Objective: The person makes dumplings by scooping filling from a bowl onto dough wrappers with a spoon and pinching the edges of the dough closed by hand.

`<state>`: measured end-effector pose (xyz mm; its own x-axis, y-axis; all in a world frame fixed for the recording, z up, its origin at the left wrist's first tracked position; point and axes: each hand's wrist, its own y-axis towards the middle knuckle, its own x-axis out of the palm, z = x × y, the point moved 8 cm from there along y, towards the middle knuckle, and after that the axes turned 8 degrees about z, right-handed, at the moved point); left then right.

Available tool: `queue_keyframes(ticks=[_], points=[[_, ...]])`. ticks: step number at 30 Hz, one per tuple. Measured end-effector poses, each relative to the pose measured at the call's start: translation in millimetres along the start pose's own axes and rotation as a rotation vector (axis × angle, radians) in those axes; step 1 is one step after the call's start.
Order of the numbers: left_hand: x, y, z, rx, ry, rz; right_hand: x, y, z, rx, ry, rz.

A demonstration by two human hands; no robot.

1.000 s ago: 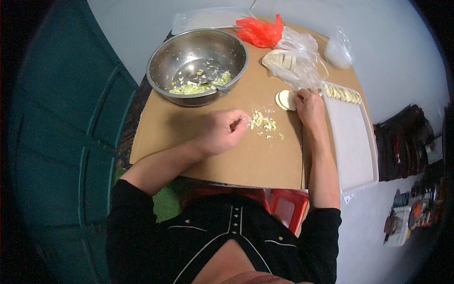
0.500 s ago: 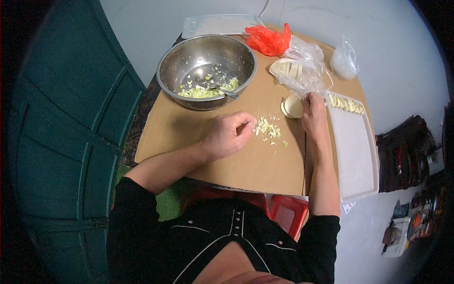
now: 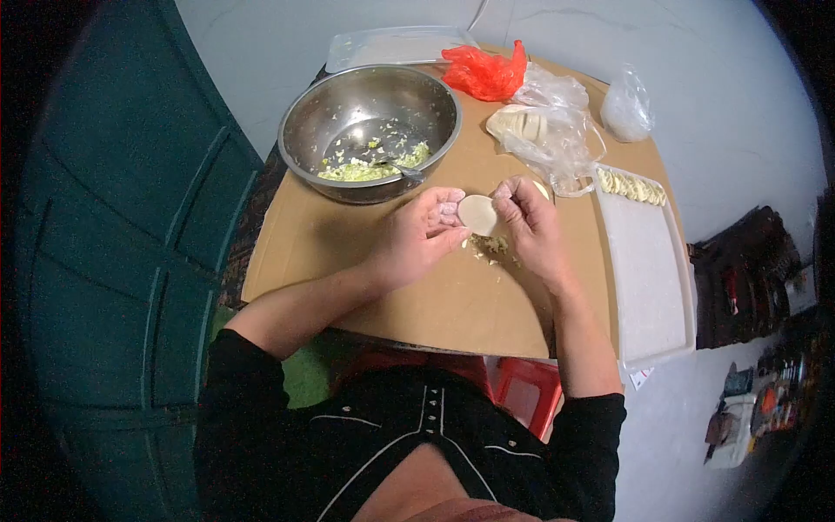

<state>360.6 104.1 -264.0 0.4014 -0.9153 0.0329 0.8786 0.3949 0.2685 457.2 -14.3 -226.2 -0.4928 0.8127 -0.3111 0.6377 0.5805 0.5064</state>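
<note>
A round, pale dumpling wrapper (image 3: 478, 216) is held up between my hands above the cardboard-covered table. My right hand (image 3: 531, 228) pinches its right edge between thumb and fingers. At the left edge are the curled fingers and thumb of my left hand (image 3: 424, 233), their tips dusted white and touching the wrapper. Chopped pale-green filling (image 3: 492, 246) lies scattered on the cardboard just below. More wrappers (image 3: 541, 189) show only as a sliver behind my right hand. Chopped filling (image 3: 357, 170) also sits in a large steel bowl (image 3: 300, 161), with a spoon (image 3: 407, 171) resting in it.
Along the right, a white tray (image 3: 651, 278) carries a row of folded dumplings (image 3: 632, 186) at its far end. Behind my hands lie a clear bag (image 3: 557, 148) with wrappers, a red bag (image 3: 487, 74) and another clear bag (image 3: 627, 109). A plastic lid (image 3: 391, 43) lies behind the bowl.
My right hand has come left from the wrapper stack, bringing one wrapper in front of my left hand. The left hand's fingers have opened from a closed curl and now meet the wrapper's edge.
</note>
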Motion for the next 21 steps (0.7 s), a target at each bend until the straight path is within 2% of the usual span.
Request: queue_keyframes(ticks=[2,4,6,8,11,15,21], points=[[-1,1,-2,-0.05,-0.034,0.012,9,-5,0,0.057,0.075,-0.035],[-2,1,-9,-0.183,-0.011,0.002,14,-7,1,0.12,0.124,-0.072],[-3,1,-1,-0.198,0.005,0.009,20,-9,-1,0.182,0.169,-0.107],[-4,1,0,-0.213,0.02,0.017,24,-12,1,0.354,0.404,-0.096],[-4,0,1,-0.194,-0.013,0.013,28,-16,7,0.447,0.379,-0.189],[0,-1,-2,-0.212,-0.028,-0.024,33,-18,9,0.426,0.284,-0.222],[4,-3,-9,-0.236,-0.051,-0.055,31,-15,13,0.28,0.23,-0.158]])
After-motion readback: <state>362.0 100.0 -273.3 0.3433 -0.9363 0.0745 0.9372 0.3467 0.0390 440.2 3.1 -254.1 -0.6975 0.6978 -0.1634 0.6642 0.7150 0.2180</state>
